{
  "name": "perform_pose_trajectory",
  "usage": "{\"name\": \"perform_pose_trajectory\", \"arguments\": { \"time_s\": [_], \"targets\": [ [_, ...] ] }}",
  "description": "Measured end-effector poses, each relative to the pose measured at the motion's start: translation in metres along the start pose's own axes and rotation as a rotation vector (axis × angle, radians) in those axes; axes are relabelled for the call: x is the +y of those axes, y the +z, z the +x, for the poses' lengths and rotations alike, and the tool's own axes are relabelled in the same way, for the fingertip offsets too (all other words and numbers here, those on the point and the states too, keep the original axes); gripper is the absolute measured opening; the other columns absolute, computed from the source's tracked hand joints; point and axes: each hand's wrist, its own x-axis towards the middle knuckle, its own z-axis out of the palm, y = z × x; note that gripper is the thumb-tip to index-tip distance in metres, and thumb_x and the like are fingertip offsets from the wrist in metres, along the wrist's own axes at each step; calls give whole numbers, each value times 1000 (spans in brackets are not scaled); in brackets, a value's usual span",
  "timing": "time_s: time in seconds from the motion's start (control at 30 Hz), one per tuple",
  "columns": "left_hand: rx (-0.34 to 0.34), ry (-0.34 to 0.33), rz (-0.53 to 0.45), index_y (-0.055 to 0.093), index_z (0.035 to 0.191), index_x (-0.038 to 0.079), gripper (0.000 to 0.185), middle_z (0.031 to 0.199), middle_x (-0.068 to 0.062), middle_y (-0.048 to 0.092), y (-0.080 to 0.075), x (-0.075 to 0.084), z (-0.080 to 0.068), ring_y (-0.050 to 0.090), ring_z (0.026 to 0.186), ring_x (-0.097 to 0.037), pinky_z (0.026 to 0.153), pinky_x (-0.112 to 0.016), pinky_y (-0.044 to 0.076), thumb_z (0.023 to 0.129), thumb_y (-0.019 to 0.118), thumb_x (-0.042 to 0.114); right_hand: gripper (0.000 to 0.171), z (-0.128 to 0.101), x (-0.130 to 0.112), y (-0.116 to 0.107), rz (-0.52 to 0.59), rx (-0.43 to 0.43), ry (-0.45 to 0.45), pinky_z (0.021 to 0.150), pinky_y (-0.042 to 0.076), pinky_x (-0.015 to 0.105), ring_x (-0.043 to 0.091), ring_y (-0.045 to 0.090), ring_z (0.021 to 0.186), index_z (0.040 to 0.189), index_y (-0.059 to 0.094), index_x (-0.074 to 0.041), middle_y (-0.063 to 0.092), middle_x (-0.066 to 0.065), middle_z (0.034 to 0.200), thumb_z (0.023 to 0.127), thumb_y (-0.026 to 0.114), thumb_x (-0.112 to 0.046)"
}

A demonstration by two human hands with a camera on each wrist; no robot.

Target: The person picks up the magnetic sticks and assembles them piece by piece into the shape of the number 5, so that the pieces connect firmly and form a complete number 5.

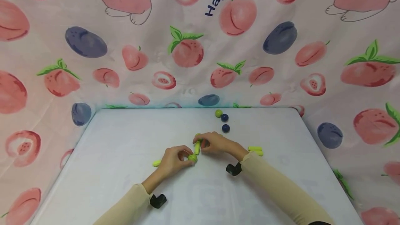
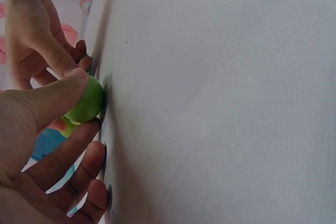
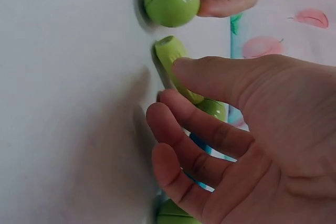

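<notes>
My left hand (image 1: 173,162) pinches a green ball (image 1: 192,158) between thumb and fingers on the table; a thin seam runs round the ball in the right wrist view. Just beyond it lies a short yellow-green stick (image 1: 197,148), its near end close to the ball. My right hand (image 1: 218,143) holds this stick (image 3: 170,51) near its far end with thumb and index finger, the other fingers loosely bent. At that far end a second green ball (image 3: 214,107) shows partly behind the fingers. Whether stick and balls are joined, I cannot tell.
Toward the back of the white table (image 1: 125,131) sit a green ball (image 1: 218,113) and two dark blue balls (image 1: 224,117). Two yellow-green sticks (image 1: 255,148) lie to the right, another stick (image 1: 156,163) beside my left hand. Behind hangs a fruit-patterned cloth (image 1: 150,37).
</notes>
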Motion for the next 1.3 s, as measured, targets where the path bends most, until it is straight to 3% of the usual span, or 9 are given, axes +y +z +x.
{"name": "perform_pose_trajectory", "arguments": {
  "time_s": [0.23,0.53,0.87,1.3],
  "targets": [
    [2,0,-12,76,98,18,25,85,4,76,1,-2,1,55,63,-9,59,-23,43,78,91,16,37,2,3,11,15,6,5,74,46,26,17,59,86,127,68,-9,67,5,96,92,68,2],
    [13,17,-15,76,97,18,25,84,3,76,2,-3,1,54,62,-9,56,-22,42,78,92,17,26,2,4,21,-18,93,3,74,48,26,12,56,82,118,72,-11,67,0,93,93,72,-1],
    [11,7,-3,76,97,19,25,85,4,76,1,-1,1,54,62,-10,57,-23,42,77,92,18,25,3,3,14,-1,109,-7,72,49,26,11,58,76,117,73,-7,67,-1,85,92,74,-2],
    [63,-28,45,76,96,20,26,81,6,74,7,3,1,55,62,-8,57,-24,43,77,93,23,27,5,4,13,26,100,-9,71,49,24,10,60,75,117,74,-5,69,0,85,91,70,1]
  ]
}}
